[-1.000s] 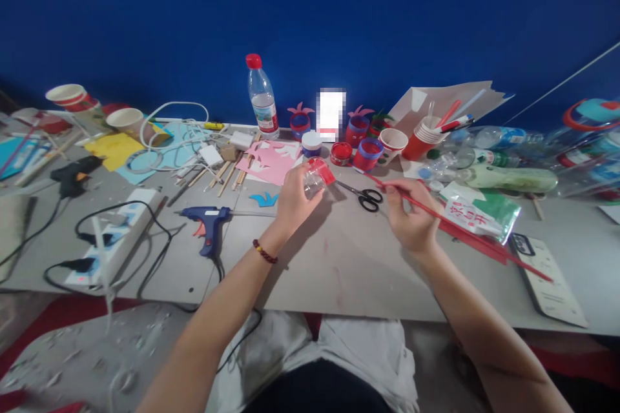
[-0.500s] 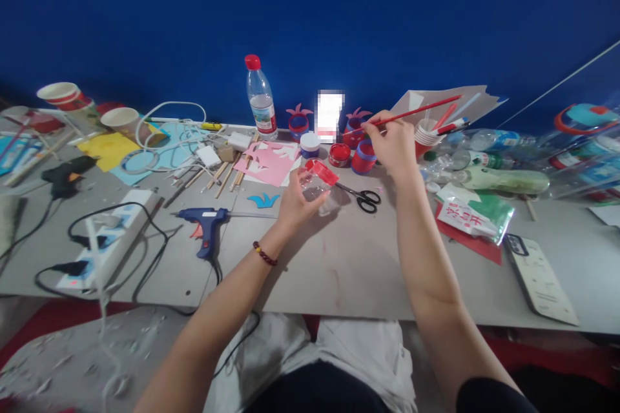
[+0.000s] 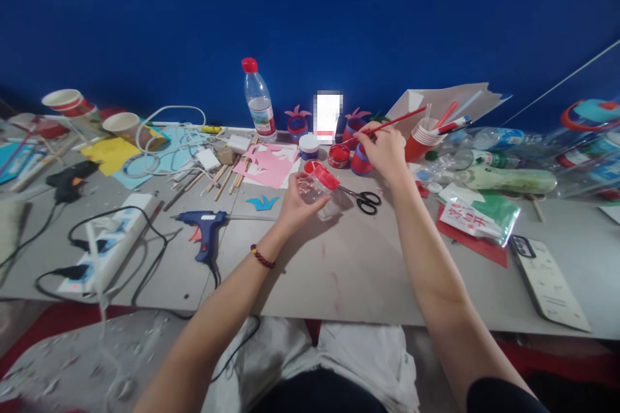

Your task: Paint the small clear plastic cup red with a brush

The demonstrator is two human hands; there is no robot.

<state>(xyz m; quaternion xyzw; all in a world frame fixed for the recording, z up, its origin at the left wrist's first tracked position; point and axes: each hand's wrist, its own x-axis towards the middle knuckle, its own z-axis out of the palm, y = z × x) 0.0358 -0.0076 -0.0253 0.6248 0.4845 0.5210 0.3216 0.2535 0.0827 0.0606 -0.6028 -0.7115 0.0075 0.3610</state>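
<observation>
My left hand (image 3: pixel 300 203) is closed around a clear plastic piece (image 3: pixel 323 179), which looks like a cut bottle part with red paint on its upper side. In my right hand (image 3: pixel 385 151) is a red paintbrush (image 3: pixel 400 119), pinched near its lower end. Its tip is at the open jar of red paint (image 3: pixel 338 155). Just behind my right hand stands a red and blue painted cup (image 3: pixel 361 161), partly hidden by the fingers. Black-handled scissors (image 3: pixel 367 202) lie to the right of the plastic piece. A jar with a white lid (image 3: pixel 309 146) stands beside the paint.
A blue glue gun (image 3: pixel 206 232) and a blue paper cutout (image 3: pixel 263 202) lie left of my left hand. Behind them are pink paper (image 3: pixel 268 164) and an upright bottle (image 3: pixel 259 106). At the right are paper cups (image 3: pixel 420 141), plastic bottles (image 3: pixel 508 179) and a phone (image 3: pixel 549 284).
My right hand has moved left and slightly down, bringing the brush tip to the red paint jar. My left hand still holds the plastic piece in nearly the same place.
</observation>
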